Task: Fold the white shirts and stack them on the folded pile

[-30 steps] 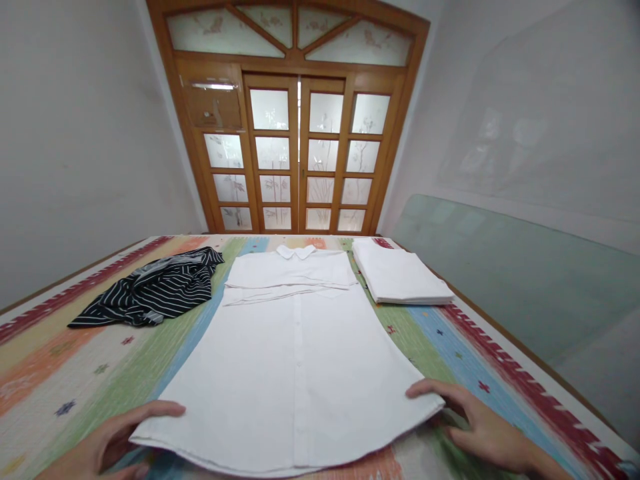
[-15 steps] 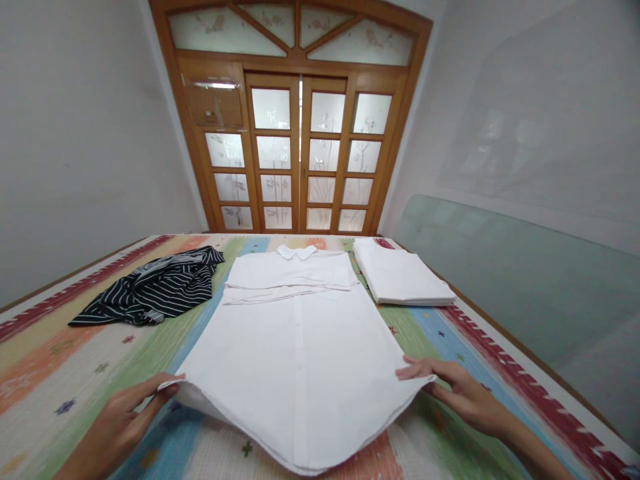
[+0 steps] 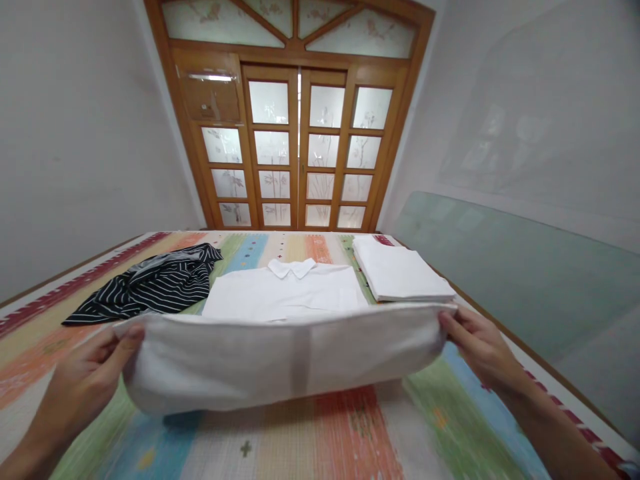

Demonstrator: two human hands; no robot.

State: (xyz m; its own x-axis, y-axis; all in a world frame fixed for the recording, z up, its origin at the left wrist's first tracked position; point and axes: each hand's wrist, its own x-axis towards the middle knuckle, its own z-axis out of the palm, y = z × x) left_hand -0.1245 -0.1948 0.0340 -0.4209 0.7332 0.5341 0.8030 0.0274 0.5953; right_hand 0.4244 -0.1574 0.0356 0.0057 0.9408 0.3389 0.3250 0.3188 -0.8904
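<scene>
Since the earlier frames, both hands have lifted the lower hem of the white button-front cotton shirt (image 3: 287,360) off the surface and carried it up and away from the body, so that the bottom part now hangs as a raised band across the middle of the frame rather than lying flat. Low at the left of the frame, the left hand (image 3: 83,387) has its fingers (image 3: 131,331) closed on the left corner of the hem, thumb on top; at the right, the right hand (image 3: 483,350) pinches the right corner in the same way, its fingers (image 3: 447,323) shut on the cloth. Beneath the lifted cloth lies the striped, many-coloured woven cover of the worktop (image 3: 350,427). Just behind the raised band, the shirt's upper half rests flat in the centre of the frame, its small collar (image 3: 291,267) pointing toward the far end. By my judgement the sleeves are already folded in and the lengthwise fold is midway; bringing the hem down near the collar is left. Further back at the left sits a crumpled black-and-white striped garment (image 3: 155,287), unfolded, and at the right a neatly folded white cloth stack (image 3: 400,273). Beyond stands a wooden door with frosted glass panes (image 3: 300,153).
</scene>
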